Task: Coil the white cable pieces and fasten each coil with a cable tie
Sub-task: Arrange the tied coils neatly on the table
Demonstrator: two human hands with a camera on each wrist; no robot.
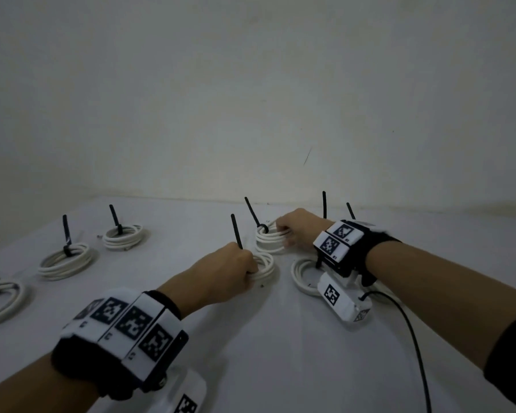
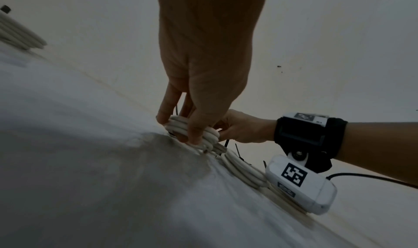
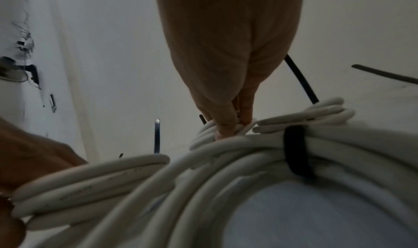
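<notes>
Both hands are down on the white table (image 1: 251, 338), each on a tied coil of white cable. My left hand (image 1: 236, 265) grips the near coil (image 1: 265, 268), whose black cable tie (image 1: 236, 231) stands up behind the knuckles. In the left wrist view the fingers (image 2: 194, 132) curl over that coil (image 2: 181, 124). My right hand (image 1: 294, 229) grips the farther coil (image 1: 268, 238), with its tie (image 1: 252, 214) slanting up. The right wrist view shows the fingers (image 3: 226, 126) pinching its turns (image 3: 205, 135).
A third tied coil (image 1: 300, 274) lies under my right wrist and fills the right wrist view (image 3: 248, 162) with its black tie (image 3: 294, 149). More tied coils sit at the left (image 1: 122, 235), (image 1: 66, 262), (image 1: 0, 296). The wall rises behind the table's far edge.
</notes>
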